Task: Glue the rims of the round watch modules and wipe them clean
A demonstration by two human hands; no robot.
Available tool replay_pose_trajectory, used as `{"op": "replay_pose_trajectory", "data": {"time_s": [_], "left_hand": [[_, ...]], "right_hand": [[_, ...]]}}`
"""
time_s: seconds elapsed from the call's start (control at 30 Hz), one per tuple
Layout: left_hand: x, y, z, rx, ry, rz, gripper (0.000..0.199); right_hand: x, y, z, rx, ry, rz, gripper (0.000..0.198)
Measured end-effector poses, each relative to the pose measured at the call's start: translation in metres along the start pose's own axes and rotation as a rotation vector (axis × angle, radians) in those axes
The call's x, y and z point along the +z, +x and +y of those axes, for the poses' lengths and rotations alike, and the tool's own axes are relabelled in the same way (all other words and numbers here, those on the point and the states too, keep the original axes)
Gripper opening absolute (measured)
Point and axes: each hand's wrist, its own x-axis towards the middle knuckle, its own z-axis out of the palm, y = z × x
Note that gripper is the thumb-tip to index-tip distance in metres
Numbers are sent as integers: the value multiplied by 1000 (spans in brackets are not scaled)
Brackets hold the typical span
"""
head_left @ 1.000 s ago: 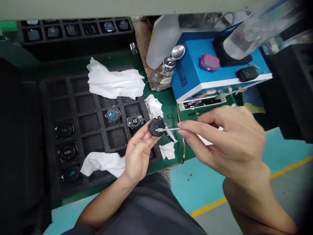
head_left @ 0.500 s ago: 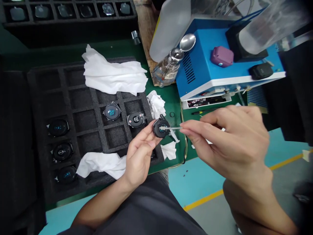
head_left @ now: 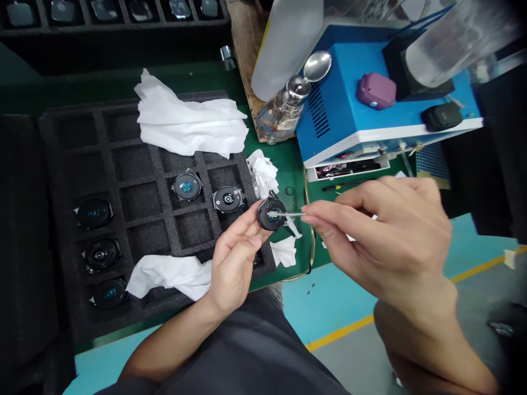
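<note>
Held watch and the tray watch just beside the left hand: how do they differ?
The held watch is in the left hand; the tray watch lies in the foam tray. A thin metal tool in the right hand has its tip over the held watch's face; no tool is at the tray watch. The held watch shows blue markings; the tray watch shows pale rings between two small pinkish dots. Both are round and dark.

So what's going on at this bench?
A person is working on a round watch. The left hand holds it just off the edge of a foam tray, while the right hand holds a thin metal tool, its tip at the watch's face. Other round watches sit in the tray's compartments, and two white cloths lie across parts of it.
</note>
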Motion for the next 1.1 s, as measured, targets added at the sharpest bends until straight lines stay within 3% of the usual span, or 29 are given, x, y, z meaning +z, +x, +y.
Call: {"op": "replay_pose_trajectory", "data": {"time_s": [0.67,1.1], "left_hand": [[-2,-1,-1,-1,22,-12,41],[-7,1,-4,-3,48,-71,46]], "right_hand": [[-1,0,0,17,2,-38,7],[-11,18,-8,-76,-136,-135,13]]}}
